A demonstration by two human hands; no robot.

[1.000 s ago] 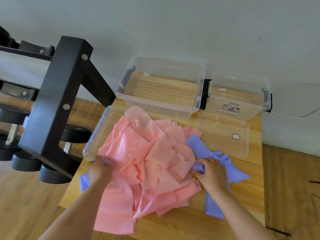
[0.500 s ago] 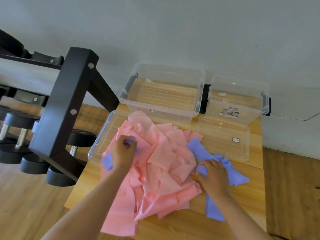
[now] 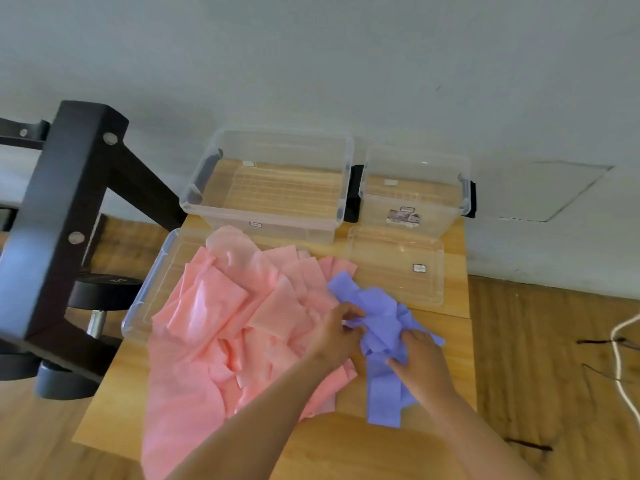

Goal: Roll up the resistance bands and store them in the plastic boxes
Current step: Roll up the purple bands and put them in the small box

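Observation:
A loose heap of pink resistance bands [image 3: 225, 313] covers the middle of the wooden table [image 3: 346, 441] and hangs over its front edge. A purple resistance band [image 3: 377, 320] lies crumpled at the heap's right side, with a strip trailing toward me. My left hand [image 3: 337, 336] pinches the purple band at its left edge. My right hand [image 3: 420, 362] holds the same band lower down, fingers curled on it. Two clear plastic boxes stand open at the back: a large one [image 3: 266, 216] and a smaller one [image 3: 412, 209].
Two clear lids lie flat on the table, one [image 3: 394, 268] in front of the small box, one [image 3: 152, 289] partly under the pink heap. A black dumbbell rack [image 3: 69, 216] with dumbbells [image 3: 104, 292] stands at the left. A white cord [image 3: 620, 362] lies on the floor at the right.
My left hand has crossed from the heap's left side to the right, bringing the purple band's end with it, and now meets my right hand on the purple band.

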